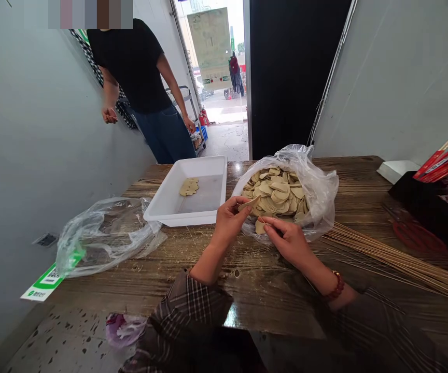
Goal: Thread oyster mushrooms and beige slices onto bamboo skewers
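My left hand (231,216) pinches a flat beige slice (250,204) at the near left edge of a clear plastic bag (323,191). Beside it, my right hand (286,237) has its fingers closed on a thin stick, with another beige slice (260,227) at its tip. The bag lies open, full of similar slices (280,191). To the left stands a white tray (185,216) with a small cluster of slices (189,186) on its bottom. Long thin wooden sticks (395,256) lie to the right of my right hand.
A crumpled clear bag (107,238) and a green-and-white card (47,282) lie on the left of the wooden table (247,280). On the right are red scissors (414,233) and a black holder (422,199) with red-wrapped sticks (442,158). A person (134,72) stands beyond the table.
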Available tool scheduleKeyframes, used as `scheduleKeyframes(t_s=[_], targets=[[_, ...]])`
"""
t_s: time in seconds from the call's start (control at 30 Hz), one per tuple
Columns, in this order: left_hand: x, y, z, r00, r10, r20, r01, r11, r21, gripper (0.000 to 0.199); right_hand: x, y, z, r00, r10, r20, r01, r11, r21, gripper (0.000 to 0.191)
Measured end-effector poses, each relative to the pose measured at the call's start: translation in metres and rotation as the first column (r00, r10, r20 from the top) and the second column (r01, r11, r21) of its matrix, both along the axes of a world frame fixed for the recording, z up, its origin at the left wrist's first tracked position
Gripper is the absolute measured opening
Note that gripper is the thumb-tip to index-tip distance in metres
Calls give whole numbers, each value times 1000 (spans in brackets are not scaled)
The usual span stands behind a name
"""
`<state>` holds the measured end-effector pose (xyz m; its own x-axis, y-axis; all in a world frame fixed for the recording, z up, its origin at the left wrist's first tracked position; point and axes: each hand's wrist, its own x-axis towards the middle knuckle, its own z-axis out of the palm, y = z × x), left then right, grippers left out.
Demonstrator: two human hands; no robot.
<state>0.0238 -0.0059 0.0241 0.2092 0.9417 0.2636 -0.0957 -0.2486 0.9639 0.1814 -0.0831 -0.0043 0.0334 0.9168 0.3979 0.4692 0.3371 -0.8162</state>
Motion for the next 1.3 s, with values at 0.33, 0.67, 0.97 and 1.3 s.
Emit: scheduleKeyframes(t_s=[0.33,0.67,0.97,1.3], targets=[[10,-8,2,994,-54,100,66,990,-123,25,1,2,-2,999,-43,-33,44,998,36,32],[8,-5,4,959,-4,282,105,933,-344,34,0,-2,3,999,-45,-25,47,998,49,29],[9,-7,6,943,3,333,127,921,-368,39,0,-2,2,999,-50,-2,50,996,73,28],[9,-7,4,928,32,372,137,898,-418,41,1,-2,-1,1000,-19,10,18,994,108,27]])
